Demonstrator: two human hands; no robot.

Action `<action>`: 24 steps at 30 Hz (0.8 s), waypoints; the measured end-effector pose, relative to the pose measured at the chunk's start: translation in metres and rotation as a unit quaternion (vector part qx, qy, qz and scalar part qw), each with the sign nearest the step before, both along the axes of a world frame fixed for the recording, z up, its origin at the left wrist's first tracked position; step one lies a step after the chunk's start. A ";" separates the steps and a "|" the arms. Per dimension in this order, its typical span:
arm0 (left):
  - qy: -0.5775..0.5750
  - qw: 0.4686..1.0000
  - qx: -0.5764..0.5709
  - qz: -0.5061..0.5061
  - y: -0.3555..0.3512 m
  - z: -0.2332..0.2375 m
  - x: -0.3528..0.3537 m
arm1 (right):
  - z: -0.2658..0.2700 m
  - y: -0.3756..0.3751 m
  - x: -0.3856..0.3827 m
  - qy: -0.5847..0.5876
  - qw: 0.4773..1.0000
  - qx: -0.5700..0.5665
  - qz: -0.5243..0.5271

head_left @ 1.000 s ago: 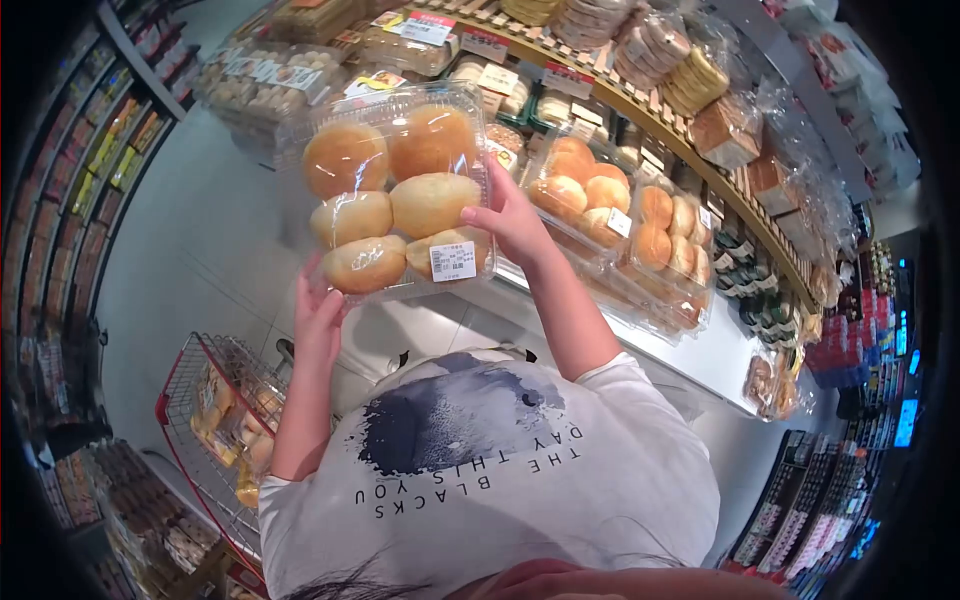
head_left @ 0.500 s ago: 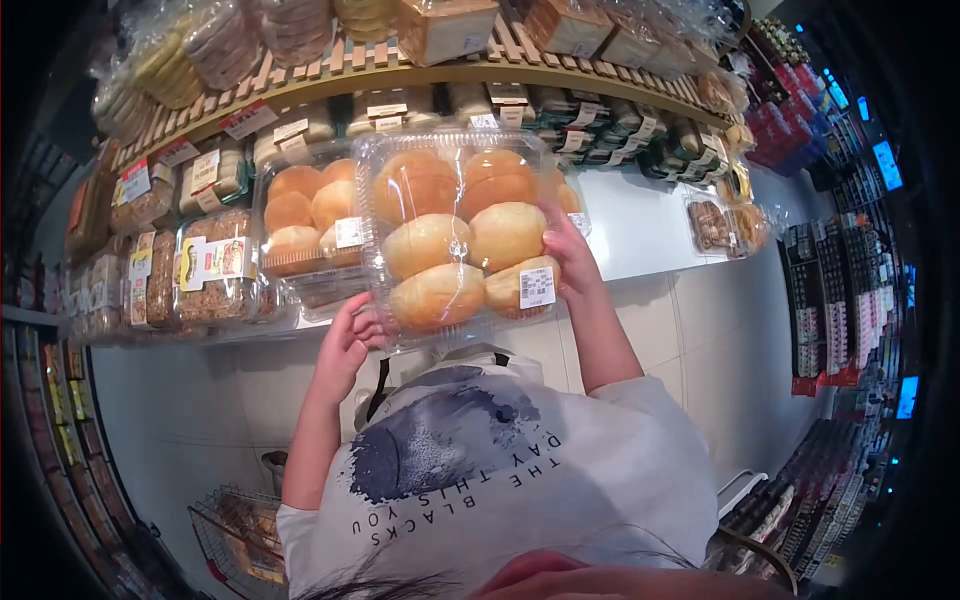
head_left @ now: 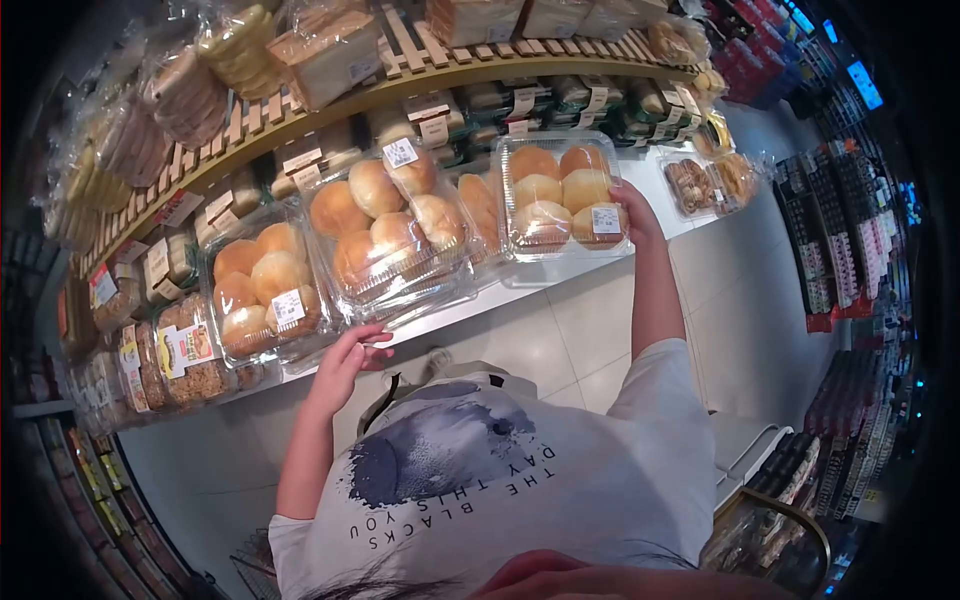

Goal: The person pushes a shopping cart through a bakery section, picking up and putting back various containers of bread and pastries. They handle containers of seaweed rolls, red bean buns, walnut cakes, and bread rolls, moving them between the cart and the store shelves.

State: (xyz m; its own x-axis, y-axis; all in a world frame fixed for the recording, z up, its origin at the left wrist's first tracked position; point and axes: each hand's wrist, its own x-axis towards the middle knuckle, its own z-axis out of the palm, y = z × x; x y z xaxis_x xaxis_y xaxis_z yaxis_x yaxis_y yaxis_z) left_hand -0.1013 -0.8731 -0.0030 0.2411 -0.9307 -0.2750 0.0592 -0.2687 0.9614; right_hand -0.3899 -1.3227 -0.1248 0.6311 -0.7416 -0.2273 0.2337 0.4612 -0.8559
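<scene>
My right hand (head_left: pixel 636 213) grips the right edge of a clear plastic clamshell of bread rolls (head_left: pixel 540 190), with a white label at its lower right corner. The pack is at the white shelf, on the right of the other roll packs. My left hand (head_left: pixel 346 368) holds nothing; its fingers are stretched out in front of the shelf edge. Close above it lies a second clear clamshell of rolls (head_left: pixel 395 235), tilted, with its label near the top. Another clamshell of rolls (head_left: pixel 262 275) is to the left of that one.
Seeded loaves (head_left: pixel 185 350) stand at the left on the white shelf (head_left: pixel 520 283). Above runs a slatted wooden shelf (head_left: pixel 408 40) with bagged bread. Brown pastries (head_left: pixel 690 187) in a clear box sit at the right end. A wire basket (head_left: pixel 262 565) is low on the left.
The held roll pack has moved right and away from me, to the shelf, in my right hand. My left hand has come off it. The view has shifted, uncovering the other roll packs.
</scene>
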 end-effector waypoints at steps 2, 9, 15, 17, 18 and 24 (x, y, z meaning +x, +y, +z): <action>-0.014 0.999 0.017 0.025 0.008 -0.001 0.003 | -0.016 -0.012 0.019 0.019 0.999 0.011 0.044; -0.004 0.983 0.067 0.174 0.062 -0.003 0.009 | -0.049 -0.026 0.091 0.057 0.987 0.015 0.147; 0.012 0.940 0.093 0.328 0.122 -0.004 -0.001 | -0.049 -0.025 0.094 0.202 0.970 -0.035 0.130; 0.004 0.923 0.107 0.369 0.145 -0.003 -0.007 | -0.055 -0.032 0.090 0.173 0.974 -0.029 0.143; 0.002 0.913 0.114 0.392 0.158 -0.002 -0.011 | -0.037 -0.026 0.090 0.240 0.962 -0.049 0.120; -0.041 0.811 0.096 0.576 0.256 -0.007 -0.043 | 0.025 -0.039 0.123 0.324 0.881 -0.264 -0.222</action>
State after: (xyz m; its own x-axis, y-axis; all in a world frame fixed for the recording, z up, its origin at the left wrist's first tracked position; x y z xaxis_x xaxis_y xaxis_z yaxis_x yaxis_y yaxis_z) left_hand -0.1445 -0.6173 -0.0102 0.9448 -0.0175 -0.3271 0.3150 -0.2262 0.9218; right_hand -0.2673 -1.3621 -0.1000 0.1168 -0.9930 0.0183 -0.3261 -0.0558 -0.9437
